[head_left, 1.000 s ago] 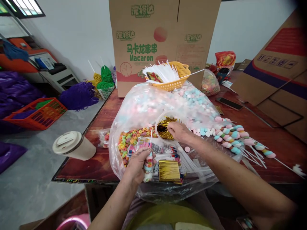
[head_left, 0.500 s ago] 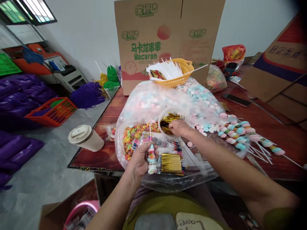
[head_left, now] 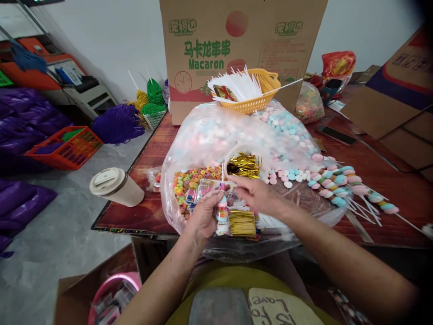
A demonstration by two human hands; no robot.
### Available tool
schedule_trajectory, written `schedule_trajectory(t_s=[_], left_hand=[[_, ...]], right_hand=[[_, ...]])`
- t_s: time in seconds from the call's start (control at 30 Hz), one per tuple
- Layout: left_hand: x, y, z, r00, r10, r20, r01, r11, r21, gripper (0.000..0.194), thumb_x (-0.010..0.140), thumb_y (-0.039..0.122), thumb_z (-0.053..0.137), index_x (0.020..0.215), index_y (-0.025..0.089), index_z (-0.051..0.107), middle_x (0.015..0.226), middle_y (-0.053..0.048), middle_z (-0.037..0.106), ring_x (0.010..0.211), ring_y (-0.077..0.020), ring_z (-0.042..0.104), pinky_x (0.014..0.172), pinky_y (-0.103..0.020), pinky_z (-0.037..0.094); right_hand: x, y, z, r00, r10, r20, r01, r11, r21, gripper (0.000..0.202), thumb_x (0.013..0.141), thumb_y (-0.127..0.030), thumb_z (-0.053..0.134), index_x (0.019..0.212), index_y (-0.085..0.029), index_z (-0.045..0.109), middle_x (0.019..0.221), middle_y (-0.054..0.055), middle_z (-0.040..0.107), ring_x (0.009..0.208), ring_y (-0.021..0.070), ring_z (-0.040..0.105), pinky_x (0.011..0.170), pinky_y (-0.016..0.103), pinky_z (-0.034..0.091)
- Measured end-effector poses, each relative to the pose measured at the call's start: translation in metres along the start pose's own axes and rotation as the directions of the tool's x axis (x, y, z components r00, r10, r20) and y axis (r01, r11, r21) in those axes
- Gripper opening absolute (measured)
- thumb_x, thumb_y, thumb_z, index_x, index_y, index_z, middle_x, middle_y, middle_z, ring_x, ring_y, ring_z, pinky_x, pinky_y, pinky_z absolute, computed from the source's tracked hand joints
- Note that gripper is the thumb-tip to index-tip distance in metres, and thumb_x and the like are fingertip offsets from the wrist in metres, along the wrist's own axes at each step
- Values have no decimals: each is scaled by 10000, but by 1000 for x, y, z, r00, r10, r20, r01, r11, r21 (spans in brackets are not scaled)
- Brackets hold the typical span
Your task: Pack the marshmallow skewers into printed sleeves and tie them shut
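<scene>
In my left hand [head_left: 206,212] is a small clear bag of stacked candy [head_left: 222,216], held upright with a white stick [head_left: 223,172] rising from its gathered top. My right hand [head_left: 259,194] is close to that top, its fingers pointing left and partly curled; anything pinched in them is too small to make out. Just behind it stands a clear round tub [head_left: 226,158] of gold twist ties [head_left: 245,164]. Below the right hand lies a bundle of gold twist ties [head_left: 242,224]. Printed clear bags [head_left: 206,187] lie beside the left hand, over colourful ring candies [head_left: 189,180].
A large clear bag [head_left: 192,131] of pastel candies covers the table's middle, with a yellow basket [head_left: 250,106] of white sticks on it. Candy skewers [head_left: 338,185] lie right. A lidded cup [head_left: 118,187] stands at the left edge. A Macaron carton [head_left: 216,40] rises behind.
My right hand has come out of the tub of gold twist ties and moved toward me, close to the bag top. My left hand still holds the bagged candy, slightly further right in view.
</scene>
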State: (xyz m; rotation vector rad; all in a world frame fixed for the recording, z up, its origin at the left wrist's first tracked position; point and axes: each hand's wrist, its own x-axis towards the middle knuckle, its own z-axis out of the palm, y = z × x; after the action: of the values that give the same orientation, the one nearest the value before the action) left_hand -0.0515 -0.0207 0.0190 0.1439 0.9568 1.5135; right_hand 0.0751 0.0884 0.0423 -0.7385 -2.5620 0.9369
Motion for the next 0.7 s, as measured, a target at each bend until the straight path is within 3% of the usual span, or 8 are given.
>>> schedule_trajectory(t_s=[0.1,0.2,0.3,0.4,0.43,0.57,0.7], left_hand=[[-1,-9,6,1000,-8,6,8,1000,-11,241,549,186,751,749,128,631,589,24,619,486,-79,543,474,-188,416],[-5,-17,9,999,-32,-13,33,999,34,235,540,187,745,737,115,638,597,15,624,478,-71,530,458,-181,392],[-11,-24,13,998,-44,-39,48,994,102,250,546,205,751,752,123,634,623,9,632,479,-76,533,465,-191,400],[-16,-35,21,996,-34,-77,49,977,205,277,524,231,774,726,143,606,646,13,641,472,-87,535,490,-218,425],[-18,-40,24,997,-26,-72,44,967,250,276,520,235,777,712,145,600,625,20,632,465,-83,526,489,-214,420],[-23,-61,32,998,42,53,-62,891,451,176,613,276,710,637,146,594,521,51,545,457,-53,456,463,-164,341],[-26,-70,26,986,61,154,-149,736,660,165,703,311,625,677,148,635,578,26,565,521,-78,476,487,-176,346]], right_hand=[[-24,-11,26,988,122,-96,-99,973,209,447,806,-207,458,1250,-166,486,705,-16,616,623,120,525,617,233,408],[-45,-8,38,952,278,-128,-207,894,397,198,777,-252,505,901,-142,614,603,-30,552,557,104,471,549,217,382],[-73,-2,31,932,287,-221,-155,868,472,202,795,-277,501,656,-152,579,620,-15,552,599,105,487,570,216,394],[-99,-3,19,859,292,-420,-58,871,488,178,822,-274,502,780,-160,632,711,3,614,681,122,552,648,233,443],[-105,-5,18,858,263,-441,-16,872,490,185,831,-267,498,846,-165,651,767,17,644,729,132,581,690,246,463],[-113,-7,33,929,98,-356,81,886,456,319,861,-215,421,1075,-176,654,1018,79,672,956,165,610,873,315,466],[-117,0,45,947,123,-296,17,903,430,440,874,-184,357,1286,-154,509,1021,94,666,936,166,608,854,327,479]])
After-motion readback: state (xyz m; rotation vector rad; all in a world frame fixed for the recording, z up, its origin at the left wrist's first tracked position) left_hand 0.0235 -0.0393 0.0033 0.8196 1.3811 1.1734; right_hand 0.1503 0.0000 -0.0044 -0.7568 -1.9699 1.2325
